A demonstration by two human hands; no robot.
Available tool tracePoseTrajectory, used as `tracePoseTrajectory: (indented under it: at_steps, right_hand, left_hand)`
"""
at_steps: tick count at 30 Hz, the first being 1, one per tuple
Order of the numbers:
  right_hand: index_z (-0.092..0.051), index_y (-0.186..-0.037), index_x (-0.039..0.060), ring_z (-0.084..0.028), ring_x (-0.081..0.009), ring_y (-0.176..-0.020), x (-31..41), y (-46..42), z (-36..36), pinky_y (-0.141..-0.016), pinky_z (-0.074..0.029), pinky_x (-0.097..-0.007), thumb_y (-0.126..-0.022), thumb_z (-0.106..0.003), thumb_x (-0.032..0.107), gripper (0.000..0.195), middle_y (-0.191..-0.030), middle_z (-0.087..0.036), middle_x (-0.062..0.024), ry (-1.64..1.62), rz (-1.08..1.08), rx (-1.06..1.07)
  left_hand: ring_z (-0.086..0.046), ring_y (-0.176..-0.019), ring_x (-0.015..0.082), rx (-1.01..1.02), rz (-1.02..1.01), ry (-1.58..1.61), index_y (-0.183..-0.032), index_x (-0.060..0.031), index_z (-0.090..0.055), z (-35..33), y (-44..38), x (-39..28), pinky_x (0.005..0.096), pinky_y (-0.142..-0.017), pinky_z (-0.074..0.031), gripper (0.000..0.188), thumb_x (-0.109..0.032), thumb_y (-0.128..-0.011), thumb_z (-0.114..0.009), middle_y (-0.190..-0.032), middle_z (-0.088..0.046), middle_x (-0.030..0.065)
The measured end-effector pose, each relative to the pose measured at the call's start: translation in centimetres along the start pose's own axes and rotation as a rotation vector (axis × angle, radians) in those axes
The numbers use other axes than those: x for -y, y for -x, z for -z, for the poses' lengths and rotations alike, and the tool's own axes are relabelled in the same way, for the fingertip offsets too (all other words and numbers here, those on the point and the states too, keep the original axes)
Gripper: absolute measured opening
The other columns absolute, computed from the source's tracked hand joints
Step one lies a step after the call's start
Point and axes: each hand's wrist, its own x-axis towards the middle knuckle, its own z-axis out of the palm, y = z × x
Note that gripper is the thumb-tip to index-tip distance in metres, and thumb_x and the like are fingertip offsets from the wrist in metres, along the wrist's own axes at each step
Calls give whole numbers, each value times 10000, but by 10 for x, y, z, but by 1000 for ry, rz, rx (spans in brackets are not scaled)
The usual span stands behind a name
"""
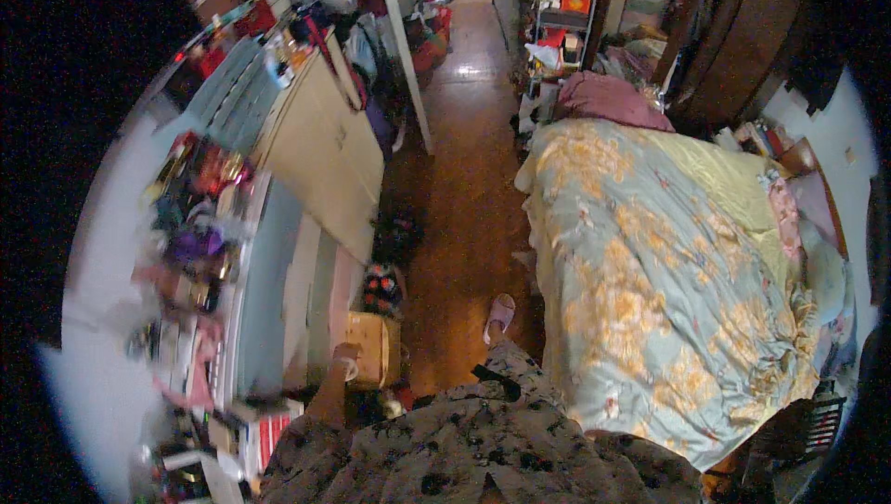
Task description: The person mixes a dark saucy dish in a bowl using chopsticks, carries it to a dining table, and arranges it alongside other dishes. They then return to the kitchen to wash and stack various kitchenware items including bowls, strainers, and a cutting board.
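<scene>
My left hand point(346, 352) hangs low at my left side, a pale band around its wrist, in front of a yellow-orange box point(372, 351) on the floor; whether it touches the box or holds anything is not clear. My right hand is out of view. Before me a wooden floor point(463, 225) runs into a passage. One foot in a pink slipper point(500, 316) is forward on it. To the right is a bed with a blue-green, orange-flowered cover point(626, 281) and a dark pink cloth bundle point(605, 101) at its far end.
On the left stand a drawer cabinet point(268, 281) topped with mixed items and a beige cabinet point(324, 142). A dark bag with red spots point(383, 288) lies beside them. A white door edge point(404, 51) borders the passage; a loaded shelf rack point(564, 17) stands beyond the bed.
</scene>
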Motion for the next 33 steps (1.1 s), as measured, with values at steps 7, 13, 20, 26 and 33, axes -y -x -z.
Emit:
tracePoseTrajectory:
  at_steps: [7, 13, 20, 26, 33]
  right_hand:
    - [-551, -832, 44, -519, -220, -745, 281, -115, 23, -706, -425, -308, -751, -491, 178, 167, -797, -549, -127, -322, 493, 160]
    - [-553, -831, 23, -542, -195, -709, 598, -429, 95, -616, -439, -314, -769, -497, 231, 225, -753, -561, -99, 297, 316, -23]
    - [-554, -847, 12, -553, -184, -673, 896, -641, 80, -547, -441, -326, -787, -495, 258, 260, -744, -575, -91, -284, 590, 226]
    - [-554, -873, 14, -531, -156, -640, 1111, -734, 36, -557, -425, -297, -821, -475, 290, 291, -742, -578, -57, 0, 294, 196]
    - [-553, -930, 13, -551, -145, -712, 1371, -911, 59, -585, -442, -282, -822, -461, 326, 343, -799, -582, -64, 314, 468, 141]
  left_hand:
    - [-481, -673, 176, 170, 153, -5, -839, -106, -542, -23, -137, -133, 351, -680, -422, 233, -318, -745, -531, -717, -502, 49]
    - [-473, -665, 169, 238, 325, -56, -839, -109, -535, -29, -288, -246, 350, -684, -420, 234, -324, -747, -531, -710, -493, 41]
    - [-463, -656, 161, 313, -12, -276, -839, -113, -527, -55, -622, -493, 350, -688, -418, 235, -331, -750, -530, -702, -483, 32]
    - [-498, -921, 330, 402, -682, -527, -1027, 16, -490, -150, -873, -911, 408, -758, -412, 455, -343, -747, -494, -971, -527, 204]
    - [-460, -979, 264, 357, -767, -221, -1049, -14, -467, -178, -1070, -1171, 349, -743, -420, 384, -266, -767, -532, -1069, -478, 146]
